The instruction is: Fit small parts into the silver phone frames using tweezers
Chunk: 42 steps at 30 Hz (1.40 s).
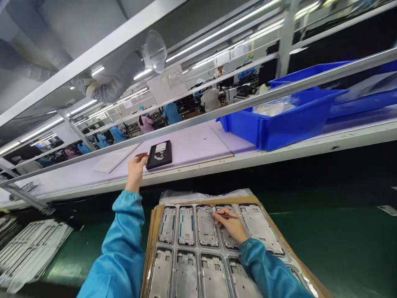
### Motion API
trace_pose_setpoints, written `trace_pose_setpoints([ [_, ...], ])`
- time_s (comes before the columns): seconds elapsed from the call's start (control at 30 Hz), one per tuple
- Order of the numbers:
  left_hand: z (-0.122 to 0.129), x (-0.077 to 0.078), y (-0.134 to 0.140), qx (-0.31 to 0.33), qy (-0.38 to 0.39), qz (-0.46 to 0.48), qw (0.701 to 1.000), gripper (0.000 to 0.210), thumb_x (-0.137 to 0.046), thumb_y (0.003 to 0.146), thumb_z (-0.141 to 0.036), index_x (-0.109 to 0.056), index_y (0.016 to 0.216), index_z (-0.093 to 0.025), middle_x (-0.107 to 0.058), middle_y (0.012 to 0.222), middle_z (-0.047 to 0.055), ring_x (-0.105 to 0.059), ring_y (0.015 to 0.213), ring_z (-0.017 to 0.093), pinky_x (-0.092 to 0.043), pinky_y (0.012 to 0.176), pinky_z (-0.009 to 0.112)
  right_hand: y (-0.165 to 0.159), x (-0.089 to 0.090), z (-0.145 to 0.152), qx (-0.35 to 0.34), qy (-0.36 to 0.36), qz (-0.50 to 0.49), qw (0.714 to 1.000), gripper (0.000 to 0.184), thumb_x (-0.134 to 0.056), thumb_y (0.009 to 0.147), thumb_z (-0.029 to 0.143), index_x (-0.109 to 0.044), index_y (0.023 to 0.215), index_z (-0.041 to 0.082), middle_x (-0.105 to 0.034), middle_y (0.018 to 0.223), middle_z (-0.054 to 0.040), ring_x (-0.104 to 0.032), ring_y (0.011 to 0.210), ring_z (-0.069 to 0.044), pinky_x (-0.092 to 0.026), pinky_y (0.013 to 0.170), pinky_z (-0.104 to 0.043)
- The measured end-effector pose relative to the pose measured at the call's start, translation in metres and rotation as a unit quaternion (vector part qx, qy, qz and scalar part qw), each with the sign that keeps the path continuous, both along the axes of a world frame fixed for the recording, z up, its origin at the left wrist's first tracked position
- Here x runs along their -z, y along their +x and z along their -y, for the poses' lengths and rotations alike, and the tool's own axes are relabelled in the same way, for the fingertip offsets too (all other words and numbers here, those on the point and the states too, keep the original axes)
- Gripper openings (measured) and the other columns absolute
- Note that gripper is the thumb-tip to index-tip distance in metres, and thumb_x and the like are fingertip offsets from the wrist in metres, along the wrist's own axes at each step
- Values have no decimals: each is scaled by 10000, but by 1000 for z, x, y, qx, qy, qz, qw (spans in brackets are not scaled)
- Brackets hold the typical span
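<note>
My left hand (135,171) reaches up to the shelf, its fingers closed at the left edge of a small black tray (150,164). A white piece and several tiny pale bits lie in the tray. My right hand (231,225) pinches thin dark tweezers (228,216), whose tip points left over a grey metal phone frame (206,229). That frame sits in the upper row of a clear plastic tray (194,210) with several similar frames in its pockets. Two frames at the upper left, including one phone frame (186,227), carry blue strips.
Cardboard (153,231) lies under the plastic tray, on a green surface (310,236). Blue bins (294,126) with bagged parts stand on the shelf (198,145) at right. A white panel (114,159) lies left. Stacked frames (37,248) are at lower left; people work beyond the metal rails.
</note>
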<state>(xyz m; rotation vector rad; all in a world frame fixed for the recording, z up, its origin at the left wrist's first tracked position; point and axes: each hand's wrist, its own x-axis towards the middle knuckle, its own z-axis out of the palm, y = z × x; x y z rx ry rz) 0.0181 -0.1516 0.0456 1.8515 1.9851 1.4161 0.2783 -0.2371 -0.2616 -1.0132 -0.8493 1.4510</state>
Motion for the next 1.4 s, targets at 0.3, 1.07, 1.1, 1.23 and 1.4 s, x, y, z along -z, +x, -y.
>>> trace_pose_setpoints([
  [0.3, 172, 72, 78, 231, 29, 392, 890, 218, -928, 695, -375, -780, 746, -223, -702, 671, 0, -627, 619, 97, -519, 610, 217, 24, -133, 80, 112, 308, -37, 944, 134, -845, 828, 248, -712, 840, 235, -796, 830, -38, -753, 653, -206, -640, 589, -328],
  [1.07, 199, 96, 115, 312, -29, 346, 884, 37, -837, 825, -279, -806, 835, -261, -768, 763, 17, -723, 735, 155, -592, 726, 281, 39, -178, 118, 71, 433, 63, 896, 433, -802, 811, 31, -752, 1136, 312, -813, 968, -6, -797, 785, -227, -688, 635, -293],
  [1.1, 199, 95, 114, 308, -35, 339, 888, 37, -832, 829, -272, -801, 828, -251, -766, 763, 21, -723, 740, 158, -591, 733, 283, 38, -176, 117, 70, 429, 53, 899, 429, -798, 819, 35, -751, 1138, 318, -813, 967, -4, -797, 780, -228, -689, 629, -296],
  [1.23, 185, 106, 109, 313, -90, 334, 884, 285, -852, 790, -413, -761, 978, -220, -770, 857, 57, -734, 814, 200, -594, 773, 319, 42, -162, 111, 66, 396, 8, 916, 316, -793, 834, 54, -774, 1047, 286, -813, 967, -15, -795, 759, -222, -695, 638, -303],
  [1.4, 139, 186, 113, 246, -223, 215, 918, 624, -661, 880, -584, -547, 1352, -192, -592, 1404, 199, -584, 1302, 324, -463, 1100, 496, 58, -111, 83, 172, 236, 8, 956, 85, -839, 821, 217, -758, 795, 210, -793, 785, -43, -774, 667, -234, -663, 544, -322],
])
